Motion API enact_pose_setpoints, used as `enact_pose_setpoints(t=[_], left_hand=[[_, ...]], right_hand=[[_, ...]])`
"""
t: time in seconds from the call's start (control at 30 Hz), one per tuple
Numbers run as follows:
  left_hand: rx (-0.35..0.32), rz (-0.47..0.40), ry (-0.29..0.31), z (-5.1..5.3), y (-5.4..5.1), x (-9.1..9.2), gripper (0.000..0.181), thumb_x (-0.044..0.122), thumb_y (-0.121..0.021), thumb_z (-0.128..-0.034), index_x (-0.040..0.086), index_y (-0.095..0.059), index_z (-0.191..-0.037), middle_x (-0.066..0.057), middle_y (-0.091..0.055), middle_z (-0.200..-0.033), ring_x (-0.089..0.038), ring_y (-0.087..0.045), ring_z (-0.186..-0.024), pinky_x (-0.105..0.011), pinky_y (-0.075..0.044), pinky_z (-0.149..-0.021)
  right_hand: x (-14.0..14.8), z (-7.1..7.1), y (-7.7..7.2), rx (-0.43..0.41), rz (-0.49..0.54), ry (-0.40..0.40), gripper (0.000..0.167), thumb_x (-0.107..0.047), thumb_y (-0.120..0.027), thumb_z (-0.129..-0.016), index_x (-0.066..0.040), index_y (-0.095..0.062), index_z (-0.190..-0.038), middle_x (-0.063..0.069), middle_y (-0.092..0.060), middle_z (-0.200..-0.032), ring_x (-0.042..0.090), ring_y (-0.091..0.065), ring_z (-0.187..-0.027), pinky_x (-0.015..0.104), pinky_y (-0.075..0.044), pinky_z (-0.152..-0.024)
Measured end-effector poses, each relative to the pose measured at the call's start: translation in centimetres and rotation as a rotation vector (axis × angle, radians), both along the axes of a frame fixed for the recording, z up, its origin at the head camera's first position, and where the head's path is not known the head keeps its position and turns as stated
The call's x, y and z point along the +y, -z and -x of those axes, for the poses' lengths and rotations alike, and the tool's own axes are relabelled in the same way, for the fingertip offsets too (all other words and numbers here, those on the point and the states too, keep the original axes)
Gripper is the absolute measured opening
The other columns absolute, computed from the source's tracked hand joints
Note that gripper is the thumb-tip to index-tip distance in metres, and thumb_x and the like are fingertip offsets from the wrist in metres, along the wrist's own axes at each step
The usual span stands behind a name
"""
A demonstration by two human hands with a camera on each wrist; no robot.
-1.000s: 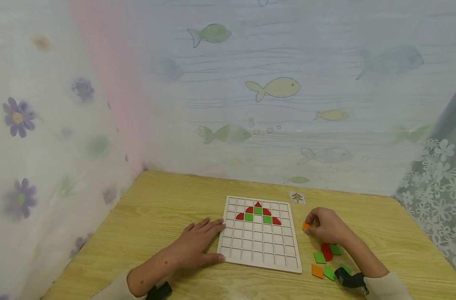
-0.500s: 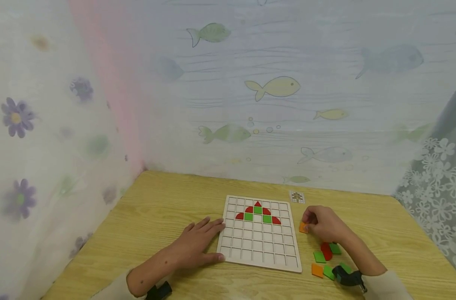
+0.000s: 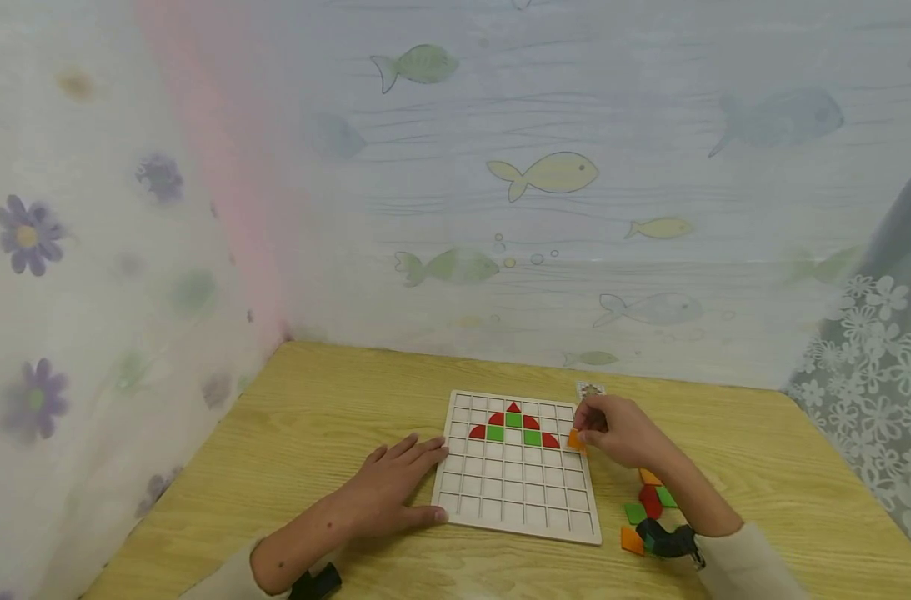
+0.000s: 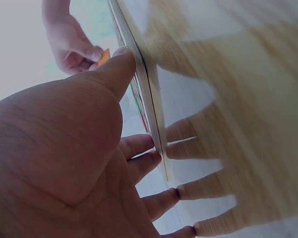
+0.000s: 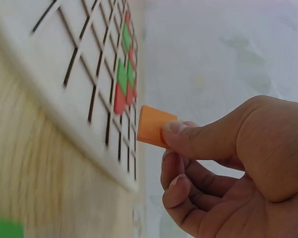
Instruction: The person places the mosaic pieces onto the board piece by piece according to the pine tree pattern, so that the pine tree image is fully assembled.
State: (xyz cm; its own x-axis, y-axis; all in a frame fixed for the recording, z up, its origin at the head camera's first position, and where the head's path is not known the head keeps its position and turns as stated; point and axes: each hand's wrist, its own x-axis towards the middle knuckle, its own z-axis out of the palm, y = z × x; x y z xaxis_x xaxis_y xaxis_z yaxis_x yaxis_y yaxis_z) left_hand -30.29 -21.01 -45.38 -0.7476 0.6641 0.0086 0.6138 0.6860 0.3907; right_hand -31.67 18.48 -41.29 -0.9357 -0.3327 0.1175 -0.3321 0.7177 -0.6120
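Observation:
An orange square tile (image 5: 151, 126) is pinched between thumb and fingers of my right hand (image 3: 622, 431), above the right edge of a pale wooden grid board (image 3: 515, 500). Green square tiles (image 3: 495, 433) and red curved pieces (image 3: 551, 440) lie in the board's upper cells, with a red triangle (image 3: 513, 407) at the top. My left hand (image 3: 402, 487) lies with fingers spread against the board's left edge. In the left wrist view its thumb and fingertips touch that edge.
Loose pieces lie right of the board: an orange tile (image 3: 633, 541), a red piece (image 3: 650, 501) and a green tile (image 3: 636, 513), partly covered by the right forearm. A small patterned card (image 3: 590, 389) lies behind the board. Fish-printed curtain rises behind the table (image 3: 365, 375).
My right hand has moved left and away from me, carrying the orange tile from the table beside the board to over its right edge. The left hand stays in place.

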Motion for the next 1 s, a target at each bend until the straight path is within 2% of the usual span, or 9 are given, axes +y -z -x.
enact_pose_setpoints(t=[0.2,0.47,0.8,1.0], left_hand=[[-0.009,-0.004,0.003,0.1,0.1,-0.1,0.086,0.063,-0.067,-0.0984,0.018,-0.038,-0.166,-0.002,-0.033,-0.173,-0.04,-0.027,-0.159,-0.076,-0.026,-0.117],[-0.011,-0.004,0.01,0.2,-0.1,-0.1,0.085,0.062,-0.067,-0.0985,0.018,-0.039,-0.166,-0.002,-0.033,-0.173,-0.04,-0.026,-0.16,-0.075,-0.026,-0.118],[-0.029,-0.012,0.019,0.4,-0.4,-0.1,0.083,0.058,-0.068,-0.1001,0.016,-0.038,-0.166,-0.004,-0.033,-0.173,-0.042,-0.025,-0.16,-0.075,-0.025,-0.118],[-0.03,-0.005,0.018,0.6,-0.3,0.0,0.084,0.058,-0.068,-0.1001,0.016,-0.037,-0.166,-0.003,-0.032,-0.173,-0.041,-0.024,-0.16,-0.075,-0.025,-0.119]], right_hand=[[-1.7,1.0,-0.1,0.012,0.012,-0.014,0.01,0.003,-0.073,-0.097,-0.006,-0.068,-0.096,0.0,-0.065,-0.087,0.016,-0.058,-0.077,0.028,-0.051,-0.068],[-3.3,2.2,0.7,0.018,0.047,-0.068,0.007,0.004,-0.071,-0.098,-0.003,-0.068,-0.098,0.004,-0.068,-0.086,0.015,-0.059,-0.074,0.029,-0.052,-0.067],[-5.5,3.5,1.2,0.03,0.048,-0.052,0.006,0.003,-0.07,-0.098,-0.003,-0.069,-0.098,0.001,-0.067,-0.087,0.014,-0.059,-0.074,0.03,-0.052,-0.069],[-6.4,4.1,2.0,0.044,0.077,-0.056,0.008,0.005,-0.07,-0.097,-0.003,-0.069,-0.097,0.002,-0.066,-0.086,0.015,-0.059,-0.074,0.029,-0.052,-0.068]])
